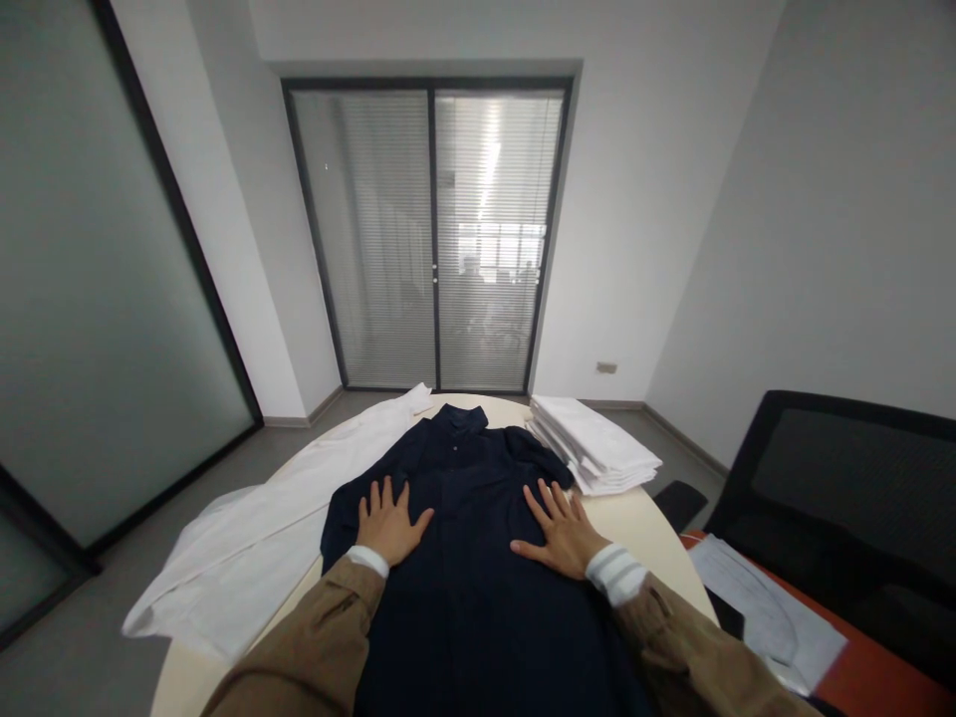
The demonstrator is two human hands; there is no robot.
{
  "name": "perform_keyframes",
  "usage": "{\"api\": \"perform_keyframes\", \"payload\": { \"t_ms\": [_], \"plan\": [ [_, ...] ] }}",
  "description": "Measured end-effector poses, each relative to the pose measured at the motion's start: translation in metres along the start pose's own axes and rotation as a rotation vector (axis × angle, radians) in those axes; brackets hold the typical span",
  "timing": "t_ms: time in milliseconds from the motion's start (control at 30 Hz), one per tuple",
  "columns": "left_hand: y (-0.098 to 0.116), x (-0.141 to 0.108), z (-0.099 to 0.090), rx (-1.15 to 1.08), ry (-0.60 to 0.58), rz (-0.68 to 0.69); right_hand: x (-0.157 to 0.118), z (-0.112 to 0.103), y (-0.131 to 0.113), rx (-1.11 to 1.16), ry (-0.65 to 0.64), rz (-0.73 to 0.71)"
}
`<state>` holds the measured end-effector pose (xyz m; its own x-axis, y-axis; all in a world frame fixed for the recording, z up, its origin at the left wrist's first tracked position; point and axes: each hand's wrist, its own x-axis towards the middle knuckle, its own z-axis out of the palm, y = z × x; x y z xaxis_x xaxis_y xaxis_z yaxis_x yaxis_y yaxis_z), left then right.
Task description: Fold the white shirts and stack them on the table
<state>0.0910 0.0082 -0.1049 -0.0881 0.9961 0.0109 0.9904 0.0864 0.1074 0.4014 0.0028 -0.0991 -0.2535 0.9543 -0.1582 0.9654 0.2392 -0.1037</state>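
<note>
As left hand (389, 523) and right hand (564, 533) rest flat, fingers (387, 495) spread, navy collared shirt (463, 597) lying smooth, collar uppermost

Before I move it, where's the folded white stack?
In the head view, the folded white stack sits on the far right of the round table, beyond the right hand and beside the navy shirt's sleeve.

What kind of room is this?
It looks like an office meeting room, though I can't be completely sure. There's a big rounded table, a black office chair beside it, and glass doors with blinds at the far end.
</note>
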Motion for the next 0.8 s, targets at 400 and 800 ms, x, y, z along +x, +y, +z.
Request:
{"api": "perform_keyframes", "payload": {
  "t_ms": [400,800],
  "plan": [
    [0.006,-0.020,-0.009,-0.107,-0.147,0.351,0.023,-0.005,0.005,-0.027,0.046,0.006],
    [-0.002,-0.015,-0.002,-0.117,-0.130,0.392,-0.003,-0.029,-0.009,-0.140,-0.024,0.081]
  ]
}}
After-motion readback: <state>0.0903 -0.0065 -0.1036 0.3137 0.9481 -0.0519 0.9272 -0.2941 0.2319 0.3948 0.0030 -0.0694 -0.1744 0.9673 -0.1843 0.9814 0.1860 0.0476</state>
